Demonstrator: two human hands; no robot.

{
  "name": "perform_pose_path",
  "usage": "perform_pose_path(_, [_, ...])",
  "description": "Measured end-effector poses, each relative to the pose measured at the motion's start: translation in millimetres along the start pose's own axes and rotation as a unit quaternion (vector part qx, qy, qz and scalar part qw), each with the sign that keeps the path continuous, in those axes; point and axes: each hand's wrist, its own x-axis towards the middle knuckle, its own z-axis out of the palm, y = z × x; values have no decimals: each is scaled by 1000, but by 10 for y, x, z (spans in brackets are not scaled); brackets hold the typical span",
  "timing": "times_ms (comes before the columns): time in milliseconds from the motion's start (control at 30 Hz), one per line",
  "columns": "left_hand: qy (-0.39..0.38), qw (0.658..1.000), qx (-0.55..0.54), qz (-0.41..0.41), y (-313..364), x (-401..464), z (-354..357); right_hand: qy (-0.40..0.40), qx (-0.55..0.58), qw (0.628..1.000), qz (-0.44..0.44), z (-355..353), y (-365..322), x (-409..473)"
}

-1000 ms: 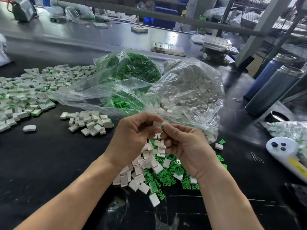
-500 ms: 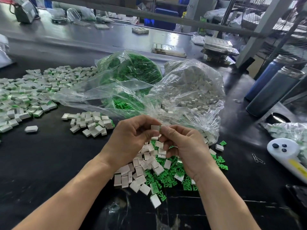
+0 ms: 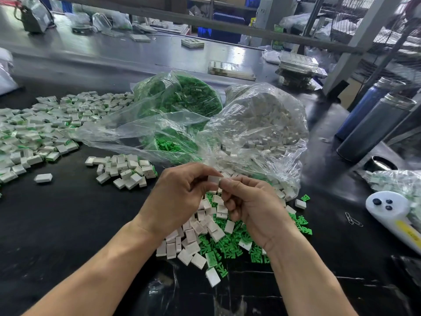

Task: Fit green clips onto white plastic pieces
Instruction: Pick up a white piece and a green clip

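Note:
My left hand (image 3: 175, 197) and my right hand (image 3: 252, 206) meet above the table's middle, both pinching one small white plastic piece (image 3: 213, 179) between thumbs and fingertips. Any green clip on it is hidden by the fingers. Under my hands lies a loose heap of white pieces (image 3: 193, 236) mixed with green clips (image 3: 230, 245). Behind them a clear bag of green clips (image 3: 180, 96) and a clear bag of white pieces (image 3: 262, 124) lie open toward me.
Piles of finished white-and-green pieces lie at the left (image 3: 34, 131) and nearer the middle (image 3: 125, 169). Two tall metal bottles (image 3: 373, 126) stand at the right. A white handheld device (image 3: 391, 210) and a paper clip (image 3: 353, 218) lie by the right edge.
The green clip visible between my fingertips a second ago is now out of sight, and the white piece shows more plainly between both hands. My hands stayed in about the same spot.

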Motion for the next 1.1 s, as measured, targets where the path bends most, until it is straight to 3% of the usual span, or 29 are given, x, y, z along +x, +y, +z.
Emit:
perform_pose_path(167, [77, 996, 47, 20, 65, -38, 111, 11, 53, 999, 5, 61, 23, -12])
perform_pose_path(400, [111, 992, 57, 25, 100, -38, 150, 27, 80, 996, -11, 127, 28, -28])
perform_pose_path(533, [105, 993, 53, 24, 91, -39, 147, 26, 85, 996, -8, 125, 45, -28])
perform_pose_path(733, [35, 999, -7, -2, 61, -17, 92, -3, 51, 999, 2, 8, -19, -11])
perform_pose_path(967, [93, 996, -18, 6, 87, -41, 140, 13, 93, 995, -17, 149, 34, -56])
perform_pose_path(1100, [77, 997, -17, -5, 65, -35, 137, 13, 82, 997, -12, 126, 20, -60])
